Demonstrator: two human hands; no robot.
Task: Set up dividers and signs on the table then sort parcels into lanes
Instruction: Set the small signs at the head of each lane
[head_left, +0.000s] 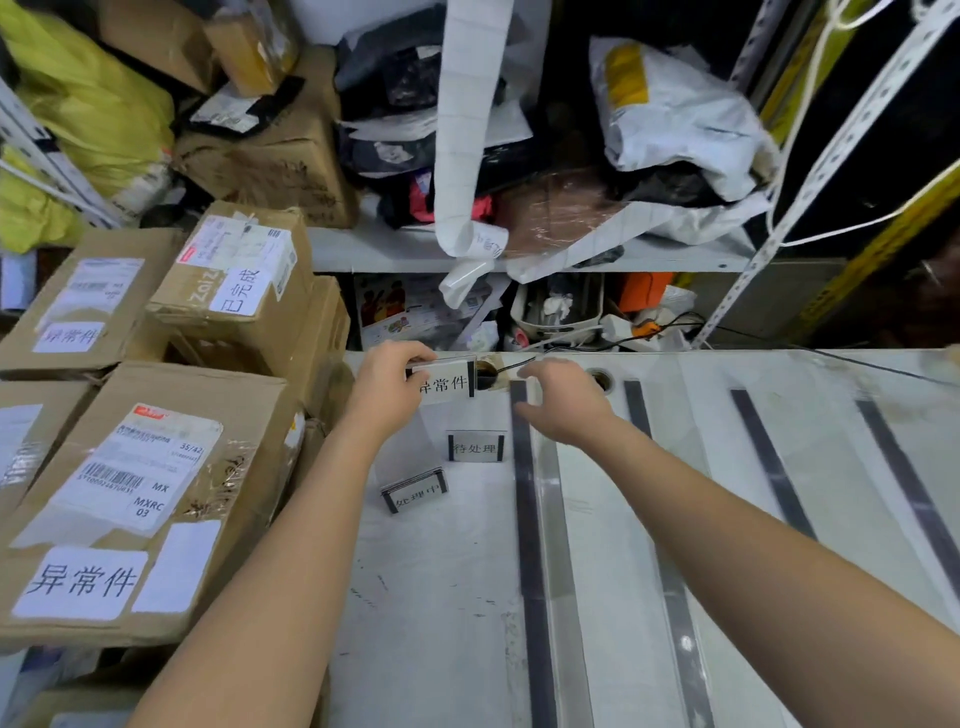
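Observation:
My left hand (387, 387) grips the left end of a clear sign holder reading 异常件 (448, 382) at the far edge of the white table (441, 597). My right hand (563, 400) holds a second, white-edged sign (531, 387) by the far end of the nearest divider strip (530, 519). Two more signs stay on the table: 待处理 (476, 447) standing upright and 处理中 (415, 491) tipped flat. Several clear dividers with dark strips (774, 467) run down the table, forming lanes.
Labelled cardboard parcels (124, 509) are stacked at the left, against the table edge. A cluttered shelf (519, 249) with bags and boxes stands behind the table. Two cable holes (600, 378) and a cable lie at the table's far edge. A metal rack (810, 171) rises at the right.

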